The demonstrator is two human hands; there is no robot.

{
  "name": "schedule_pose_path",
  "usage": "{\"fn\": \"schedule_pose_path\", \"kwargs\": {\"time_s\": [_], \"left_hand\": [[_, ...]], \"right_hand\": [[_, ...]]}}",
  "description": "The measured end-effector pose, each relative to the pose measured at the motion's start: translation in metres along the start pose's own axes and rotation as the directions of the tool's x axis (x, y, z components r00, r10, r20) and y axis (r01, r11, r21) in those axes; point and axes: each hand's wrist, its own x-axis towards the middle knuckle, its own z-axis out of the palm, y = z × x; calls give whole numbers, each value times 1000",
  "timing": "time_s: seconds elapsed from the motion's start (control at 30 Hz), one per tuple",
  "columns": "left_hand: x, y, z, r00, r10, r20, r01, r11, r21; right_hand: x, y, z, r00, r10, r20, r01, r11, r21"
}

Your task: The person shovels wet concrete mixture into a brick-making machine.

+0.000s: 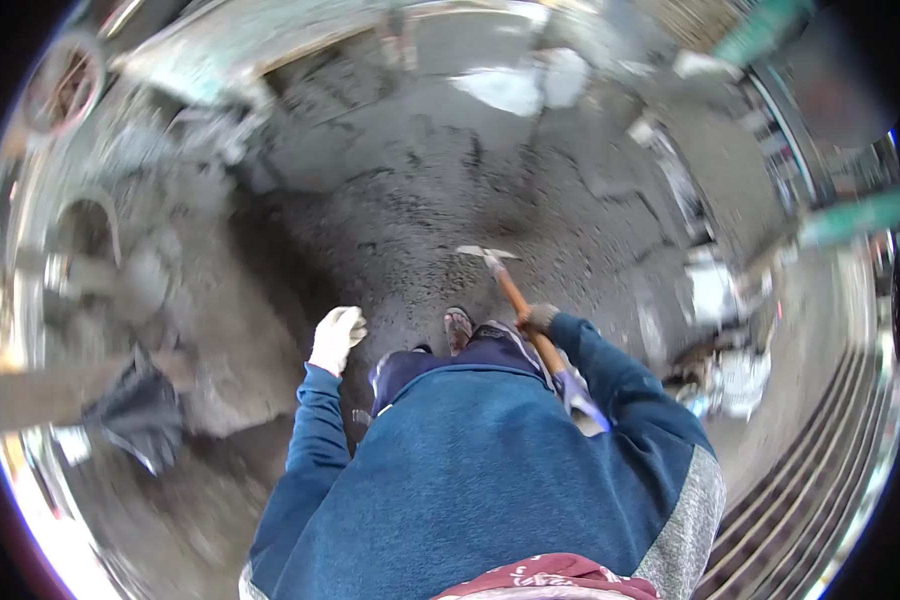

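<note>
My right hand [540, 318], in a dark, dirty glove, is closed around the wooden shaft of a shovel [516, 295]. Its thin metal head points forward, seen nearly edge-on, and a bluish grip lies back by my right forearm. On the other side, my left hand [337, 335] wears a white glove. Its fingers are curled in, with nothing showing in them, and it hangs over the floor beside my leg. Below me, a sandalled foot [458, 328] stands on the dark, wet, gritty floor [400, 220].
A raised concrete block [205, 330] runs along the left, with a black cloth [142, 410] draped over a beam. White sacks [735, 380] and debris lie to the right. Ridged metal sheeting [810, 470] is at lower right. Pale slabs [505, 88] lie ahead.
</note>
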Motion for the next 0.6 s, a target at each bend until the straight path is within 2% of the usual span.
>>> {"fn": "schedule_pose_path", "kwargs": {"time_s": [0.03,0.07,0.1,0.13,0.17,0.2,0.27,0.33,0.37,0.4,0.47,0.5,0.53,0.57,0.6], "left_hand": [[-16,33,33,973,107,204,-112,994,17],[-40,64,67,896,194,400,-213,977,1],[-69,95,98,760,253,599,-391,914,111],[-95,120,130,582,272,766,-577,802,154],[-118,127,157,450,182,874,-589,796,138],[-139,132,181,308,85,947,-599,791,124],[-185,133,214,101,118,988,-830,557,19],[-203,114,240,-52,83,995,-963,259,-72],[-214,111,247,29,87,996,-983,183,13],[-215,107,255,-3,101,995,-990,142,-18],[-212,97,272,-9,99,995,-996,87,-17],[-209,90,283,20,172,985,-994,111,1],[-209,95,295,90,152,984,-984,167,64],[-191,85,306,100,205,974,-984,164,67],[-185,82,318,182,209,961,-975,169,148]], "right_hand": [[-3,-6,3,1000,-8,-15,7,1000,-25],[-10,-12,11,1000,-11,-26,10,998,-55],[-14,-6,23,999,-32,-22,34,992,124],[-14,-4,26,998,-66,-25,70,956,283],[-27,-15,28,992,-74,-102,92,980,176],[-42,-30,28,981,-87,-173,99,993,62],[-16,-13,28,977,-96,-189,151,940,305],[-20,-2,29,979,-24,-203,121,868,481],[-39,-4,27,977,55,-204,67,834,548],[-53,-4,27,971,133,-197,19,785,619],[-64,17,33,956,117,-268,202,396,895],[-57,31,25,890,29,-454,326,655,682],[-39,49,13,805,-93,-587,376,844,382],[-33,73,4,719,-238,-652,343,939,35],[-58,90,-1,739,-42,-672,381,849,366]]}}
